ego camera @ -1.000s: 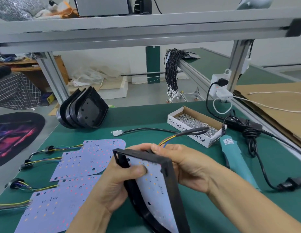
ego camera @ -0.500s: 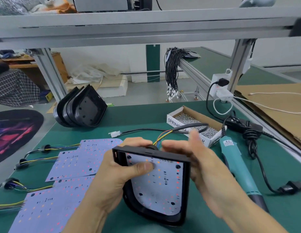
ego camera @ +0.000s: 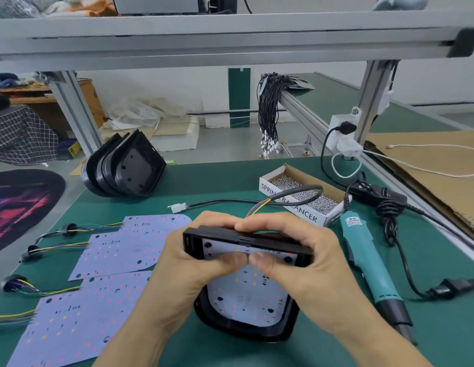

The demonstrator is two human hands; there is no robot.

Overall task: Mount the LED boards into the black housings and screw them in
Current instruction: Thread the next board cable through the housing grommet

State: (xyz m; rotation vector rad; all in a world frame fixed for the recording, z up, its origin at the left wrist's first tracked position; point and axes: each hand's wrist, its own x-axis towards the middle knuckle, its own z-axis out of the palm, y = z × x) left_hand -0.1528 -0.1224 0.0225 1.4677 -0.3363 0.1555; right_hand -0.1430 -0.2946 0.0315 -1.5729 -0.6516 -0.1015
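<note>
Boards first: several loose LED boards (ego camera: 129,250) lie flat on the green table (ego camera: 442,340) at the left, overlapping, their coloured leads (ego camera: 58,245) trailing off toward the table's left edge. Behind them, near the far edge, a stack of empty black housings (ego camera: 124,168) stands on its side. At centre the left hand (ego camera: 182,282) grips the left side of one black housing (ego camera: 246,329), fingers curled over its top rim and thumb pressed down on the LED board (ego camera: 246,298) seated inside it. The housing rests on the table just in front of the person, open face up and tilted toward the camera. The right hand (ego camera: 307,268) grips the housing's right side the same way, fingers wrapped over the top rim, thumb on the board, the two thumb tips nearly touching. From behind the housing a black cable (ego camera: 230,201) with coloured wires runs out to a white connector (ego camera: 176,207) lying on the table. Right of centre sits an open cardboard box of screws (ego camera: 304,193). Further right a teal electric screwdriver (ego camera: 368,266) lies on the table, untouched, its black cord (ego camera: 389,221) coiled beside it.
</note>
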